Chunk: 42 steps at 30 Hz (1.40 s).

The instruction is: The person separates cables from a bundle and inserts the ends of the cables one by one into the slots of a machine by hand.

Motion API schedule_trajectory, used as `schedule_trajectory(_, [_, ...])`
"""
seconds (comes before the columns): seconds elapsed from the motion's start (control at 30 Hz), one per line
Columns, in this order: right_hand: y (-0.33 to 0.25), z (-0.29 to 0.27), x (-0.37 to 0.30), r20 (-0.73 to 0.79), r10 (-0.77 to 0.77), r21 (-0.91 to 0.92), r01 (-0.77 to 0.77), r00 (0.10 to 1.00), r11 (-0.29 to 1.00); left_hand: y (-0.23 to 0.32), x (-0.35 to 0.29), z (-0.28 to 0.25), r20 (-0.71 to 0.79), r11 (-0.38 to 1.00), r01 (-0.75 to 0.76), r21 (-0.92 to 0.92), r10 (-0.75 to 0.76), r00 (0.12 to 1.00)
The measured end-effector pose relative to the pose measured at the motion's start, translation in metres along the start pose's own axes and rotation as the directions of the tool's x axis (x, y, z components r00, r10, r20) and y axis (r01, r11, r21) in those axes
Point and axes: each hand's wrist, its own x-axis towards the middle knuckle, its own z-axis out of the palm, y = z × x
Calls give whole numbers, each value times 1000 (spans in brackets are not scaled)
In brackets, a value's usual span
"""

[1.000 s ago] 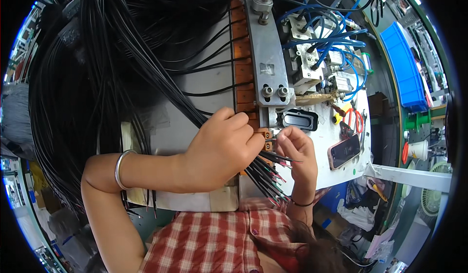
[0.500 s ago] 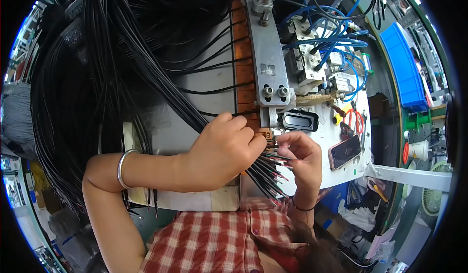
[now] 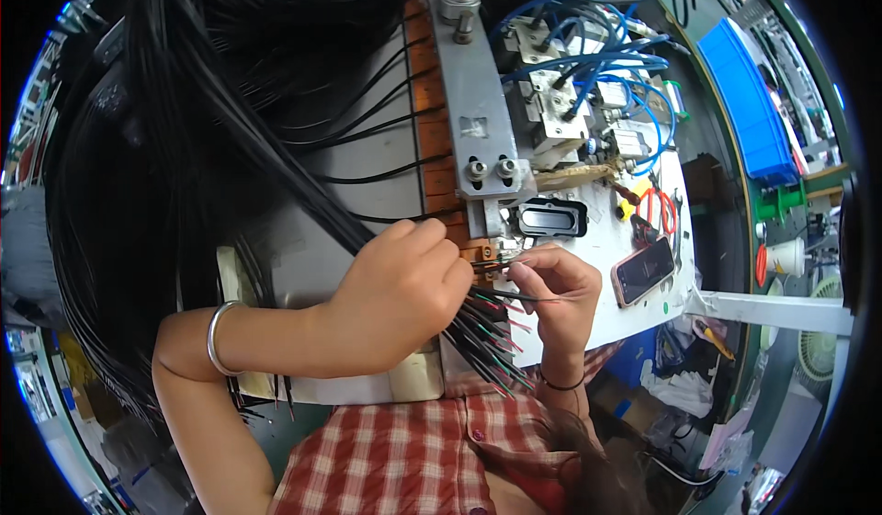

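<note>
My left hand (image 3: pixel 404 281) is closed around a bundle of thin black cables (image 3: pixel 322 198) that comes down from the upper left. Below its fist the cable ends (image 3: pixel 487 336) fan out, showing red and green inner wires. Just to the right, my right hand (image 3: pixel 565 296) pinches one black cable near its end, thumb against fingers. Both hands are close to the lower end of a row of orange blocks (image 3: pixel 434 124), into which single black cables run from the left. A metal bar (image 3: pixel 473 101) lies along the row's right side.
Blue air hoses (image 3: pixel 597 65) and metal valve blocks (image 3: pixel 556 115) stand at the upper right. A black oblong frame (image 3: pixel 551 218), a phone (image 3: pixel 643 271) and red-handled scissors (image 3: pixel 660 207) lie on the white table. More black cables (image 3: pixel 101 212) hang at the left; a blue bin (image 3: pixel 749 101) sits far right.
The view has shifted, so the bench appears slightly further left. My right thumb and fingers have drawn closer together at a cable end; my left hand keeps its grip on the bundle.
</note>
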Motion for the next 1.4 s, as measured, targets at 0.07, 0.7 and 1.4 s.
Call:
schedule_trajectory(0.07, [0,0,-1,-30,38,36,-37,999,999,0,1,-3,18,1000,13,-5,-13,1000])
schedule_trajectory(0.7, [18,-12,11,83,193,26,-195,978,980,-6,1,6,-14,998,-52,47,53,999])
schedule_trajectory(1.4, [-8,3,7,90,57,-22,-55,994,998,-3,1,-2,-5,1000,-14,-13,14,1000])
